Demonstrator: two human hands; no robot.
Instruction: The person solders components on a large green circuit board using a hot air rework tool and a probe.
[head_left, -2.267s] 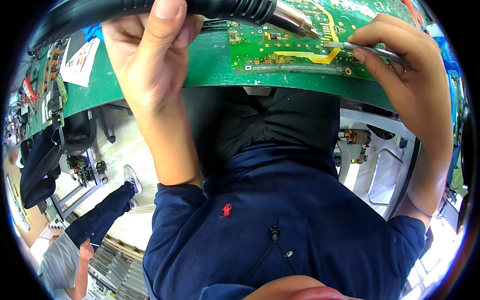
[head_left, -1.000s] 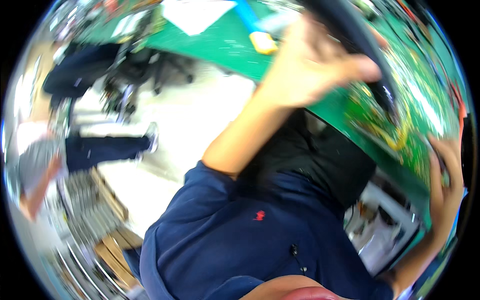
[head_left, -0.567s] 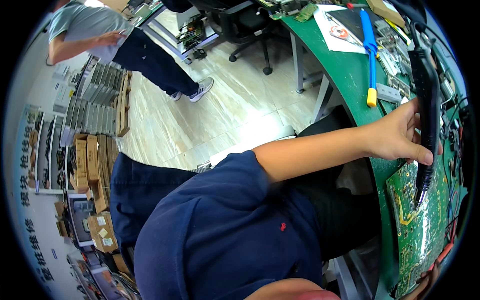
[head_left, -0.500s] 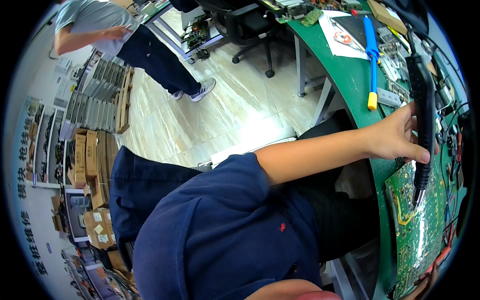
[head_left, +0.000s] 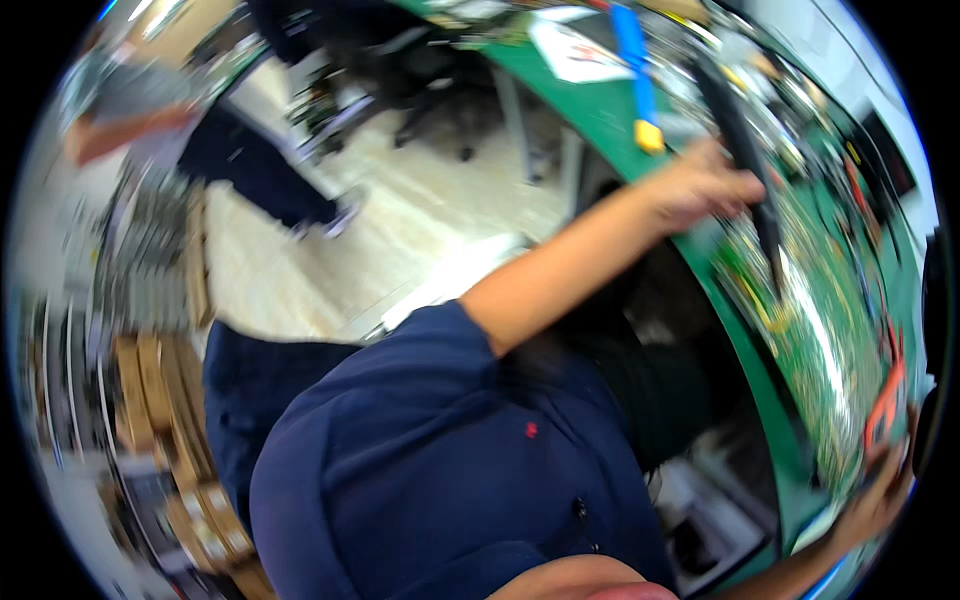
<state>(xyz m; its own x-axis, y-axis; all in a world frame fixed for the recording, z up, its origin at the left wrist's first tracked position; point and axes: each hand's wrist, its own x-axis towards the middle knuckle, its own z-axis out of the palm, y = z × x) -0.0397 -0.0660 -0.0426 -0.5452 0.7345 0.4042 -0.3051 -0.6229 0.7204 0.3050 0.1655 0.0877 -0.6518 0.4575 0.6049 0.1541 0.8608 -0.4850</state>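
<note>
My left hand (head_left: 705,188) is closed around a black soldering iron (head_left: 745,150), its tip pointing down at a large green circuit board (head_left: 825,370). Near the tip, a yellowish strip (head_left: 772,318) runs along the board's edge. Blur hides whether the tip touches it. My right hand (head_left: 878,500) is at the board's lower corner, beside a red-orange handled tool (head_left: 882,410). Its fingers are smeared, so I cannot tell whether they grip the tool, the board or neither.
A blue desoldering pump with a yellow end (head_left: 648,135) lies on the green bench (head_left: 570,95) beside a white sheet (head_left: 575,55). Cables and parts clutter the bench's far side. Another person (head_left: 130,110) stands at upper left, near stacked grey units and cardboard boxes (head_left: 150,390).
The whole view has shifted and blurred, bringing more of the board, my right hand and the red-orange tool into sight. My left hand still holds the soldering iron over the board.
</note>
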